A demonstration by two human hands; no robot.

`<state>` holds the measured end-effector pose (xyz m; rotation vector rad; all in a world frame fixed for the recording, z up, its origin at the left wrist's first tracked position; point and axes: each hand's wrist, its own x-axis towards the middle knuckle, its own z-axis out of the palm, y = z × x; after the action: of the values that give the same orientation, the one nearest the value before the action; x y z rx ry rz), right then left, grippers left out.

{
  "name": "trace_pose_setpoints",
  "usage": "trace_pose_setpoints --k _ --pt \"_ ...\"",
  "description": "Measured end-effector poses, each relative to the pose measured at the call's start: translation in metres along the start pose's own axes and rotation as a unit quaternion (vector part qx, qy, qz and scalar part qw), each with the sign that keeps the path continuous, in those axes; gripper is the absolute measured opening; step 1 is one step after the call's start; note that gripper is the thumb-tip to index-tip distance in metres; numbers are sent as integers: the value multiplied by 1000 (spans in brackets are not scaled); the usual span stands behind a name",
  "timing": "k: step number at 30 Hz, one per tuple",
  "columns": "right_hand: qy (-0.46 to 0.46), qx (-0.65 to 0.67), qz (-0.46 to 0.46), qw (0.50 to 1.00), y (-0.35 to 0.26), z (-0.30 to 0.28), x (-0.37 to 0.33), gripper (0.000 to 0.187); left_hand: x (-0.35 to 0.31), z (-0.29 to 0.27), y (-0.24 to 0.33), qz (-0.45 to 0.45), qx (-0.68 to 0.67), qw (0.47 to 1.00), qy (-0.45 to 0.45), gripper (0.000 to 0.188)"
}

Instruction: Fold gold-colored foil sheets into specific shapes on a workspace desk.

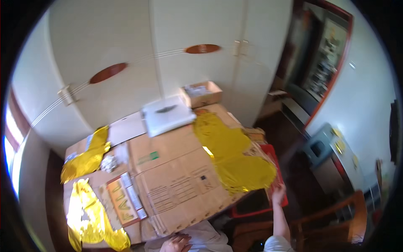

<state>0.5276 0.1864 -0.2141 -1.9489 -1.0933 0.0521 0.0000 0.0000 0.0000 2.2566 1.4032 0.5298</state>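
Note:
My right hand [278, 195] is stretched out to the right, over the edge of a red tray-like thing [282, 176] beside the table. Its fingers are small and smeared, so whether they hold anything does not show. Just left of it lies a large flat gold foil piece [239, 155], like a deflated balloon, hanging a little past the table's right side. My left hand [175, 243] rests low on my lap at the table's near edge, fingers lying flat. More gold foil lies to the left: a crumpled piece [92, 222] near the front and another piece [90, 155] behind it.
Flattened cardboard [176, 176] covers the table. At the back are a pale flat case [168, 115] and an open carton [205, 94]. An orange-fronted box [121, 199] lies at left, near a crumpled white wad [110, 164]. A wooden chair [357, 214] and grey-blue stool [317, 147] stand at right.

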Motion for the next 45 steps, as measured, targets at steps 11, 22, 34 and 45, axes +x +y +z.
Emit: trace_pose_setpoints --k 11,22,34,45 --pt "-454 633 -318 541 -461 -164 -78 13 -47 -129 -22 -135 139 957 215 28" --pt "-624 671 -389 96 -613 -200 -119 15 -85 -129 -95 -245 232 925 172 57" --pt "-518 715 -441 164 -582 -206 -140 13 -33 -120 -132 -8 357 928 108 47" --pt "-552 185 -678 450 -462 -53 -199 89 -38 -113 -52 204 264 942 45 33"
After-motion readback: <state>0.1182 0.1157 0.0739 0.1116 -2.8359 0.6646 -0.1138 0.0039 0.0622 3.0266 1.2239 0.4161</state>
